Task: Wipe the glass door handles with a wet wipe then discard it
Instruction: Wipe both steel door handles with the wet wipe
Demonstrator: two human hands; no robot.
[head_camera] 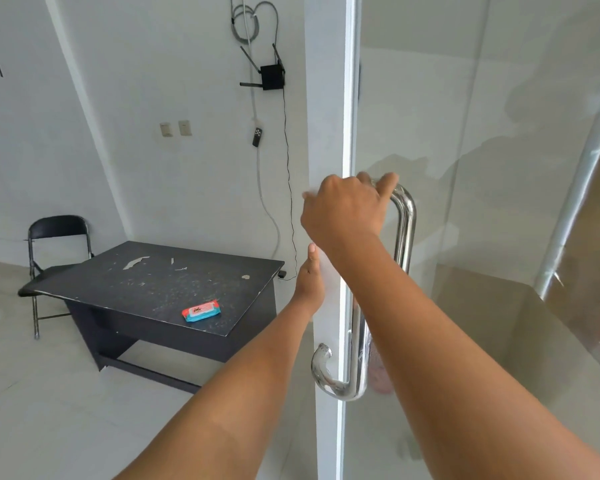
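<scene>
Right hand [343, 209]: gripped the handle [407, 230] at its top bend, white wipe [307, 195] peeking out beside it
Left hand [310, 275]: rested at the door [347, 98] edge, fingers hidden, grip unclear
Wipe pack [201, 310]: lay on the table [136, 282]

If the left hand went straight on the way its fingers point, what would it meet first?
Probably the right hand, which grips the door handle top just above the left hand; depth is unclear, so it might pass beside.
</scene>
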